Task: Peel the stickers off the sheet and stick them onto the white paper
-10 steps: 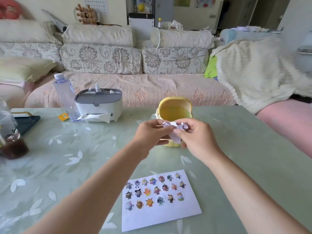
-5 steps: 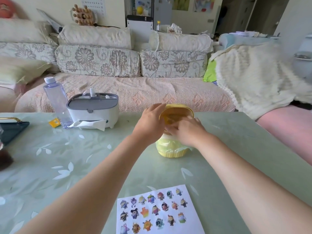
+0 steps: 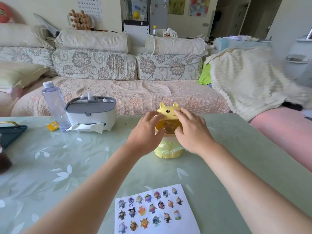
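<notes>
**A:** Where's the white paper [image 3: 187,225]?

**B:** Bottom centre of the frame, flat on the bench [image 3: 67,166], with rows of stickers [image 3: 152,208] on it. No sticker sheet shows anywhere.

**A:** And the hands?

**B:** Both are up at the middle of the frame, well apart from the paper. The left hand [image 3: 145,132] and right hand [image 3: 192,132] lie with fingers loosely spread on the lid [image 3: 169,111] of a small yellow bin [image 3: 168,152], touching it from either side. Neither grips anything.

**A:** How will the paper handle?

**B:** Light and limp, I'd judge, and apt to slide on that glossy bench. Pin a bare margin flat with fingertips rather than pinching it. Any sticker is thin and tacky, best lifted by one edge.
</notes>
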A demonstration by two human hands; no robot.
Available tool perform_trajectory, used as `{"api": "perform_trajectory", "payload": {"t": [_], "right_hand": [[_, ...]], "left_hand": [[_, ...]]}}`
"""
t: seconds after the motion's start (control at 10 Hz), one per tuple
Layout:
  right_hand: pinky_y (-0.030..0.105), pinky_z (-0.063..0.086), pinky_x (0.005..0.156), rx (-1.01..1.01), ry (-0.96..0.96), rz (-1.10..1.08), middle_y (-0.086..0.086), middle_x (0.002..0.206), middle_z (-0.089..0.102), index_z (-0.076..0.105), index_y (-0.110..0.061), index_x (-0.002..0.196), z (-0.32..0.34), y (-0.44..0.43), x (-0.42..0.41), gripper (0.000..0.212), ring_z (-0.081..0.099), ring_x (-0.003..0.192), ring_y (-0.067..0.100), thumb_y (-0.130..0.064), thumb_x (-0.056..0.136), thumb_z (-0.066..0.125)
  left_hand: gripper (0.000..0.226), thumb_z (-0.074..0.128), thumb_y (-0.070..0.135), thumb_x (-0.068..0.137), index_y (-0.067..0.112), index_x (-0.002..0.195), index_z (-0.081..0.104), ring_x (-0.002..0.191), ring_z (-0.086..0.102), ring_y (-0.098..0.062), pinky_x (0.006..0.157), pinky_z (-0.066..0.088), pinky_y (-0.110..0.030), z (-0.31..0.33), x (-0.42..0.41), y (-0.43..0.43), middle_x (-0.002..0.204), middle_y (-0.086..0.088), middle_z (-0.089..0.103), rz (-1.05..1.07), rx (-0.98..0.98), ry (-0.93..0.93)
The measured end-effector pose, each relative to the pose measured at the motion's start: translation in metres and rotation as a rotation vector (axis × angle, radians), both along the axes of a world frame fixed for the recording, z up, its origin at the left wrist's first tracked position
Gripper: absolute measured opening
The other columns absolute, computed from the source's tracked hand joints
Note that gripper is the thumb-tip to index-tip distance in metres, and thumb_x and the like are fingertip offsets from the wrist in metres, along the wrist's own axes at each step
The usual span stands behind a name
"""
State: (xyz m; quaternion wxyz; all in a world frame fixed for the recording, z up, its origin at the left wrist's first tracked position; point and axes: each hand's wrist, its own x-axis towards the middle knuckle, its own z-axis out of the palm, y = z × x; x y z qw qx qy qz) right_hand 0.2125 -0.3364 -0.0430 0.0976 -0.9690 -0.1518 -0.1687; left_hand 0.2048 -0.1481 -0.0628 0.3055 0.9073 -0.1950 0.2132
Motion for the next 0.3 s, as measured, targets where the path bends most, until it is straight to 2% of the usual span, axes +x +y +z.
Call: {"api": "perform_trajectory", "payload": {"t": [0.1, 0.2, 0.3], "right_hand": [[0.046, 0.025, 0.116, 0.003, -0.019, -0.006, 0.007, 0.163, 0.026, 0.037, -0.022, 0.153, -0.015, -0.005, -0.022, 0.06, 0.033, 0.145, 0.026, -0.033, 0.094, 0.045], [0.049, 0.029, 0.112, -0.013, -0.046, 0.0, 0.01, 0.161, 0.029, 0.042, -0.022, 0.151, -0.033, -0.007, -0.042, 0.063, 0.04, 0.14, 0.03, -0.039, 0.09, 0.042], [0.051, 0.028, 0.115, 0.028, 0.001, -0.006, 0.008, 0.165, 0.022, 0.037, -0.024, 0.154, -0.035, -0.011, -0.054, 0.061, 0.033, 0.145, 0.028, -0.039, 0.096, 0.049]], "left_hand": [[0.046, 0.059, 0.025, 0.094, 0.022, 0.14, 0.053, 0.127, 0.05, -0.016, 0.099, 0.045, -0.032, -0.01, -0.016, 0.001, 0.144, 0.007, 0.046, -0.023, 0.016, 0.018], [0.053, 0.059, 0.027, 0.094, 0.023, 0.146, 0.045, 0.13, 0.046, -0.017, 0.1, 0.04, -0.028, -0.021, -0.031, 0.0, 0.146, 0.007, 0.045, -0.023, 0.041, 0.02], [0.056, 0.058, 0.029, 0.095, 0.027, 0.149, 0.041, 0.131, 0.045, -0.016, 0.097, 0.039, -0.027, -0.019, -0.044, -0.004, 0.148, 0.009, 0.044, 0.019, 0.028, 0.046]]}}
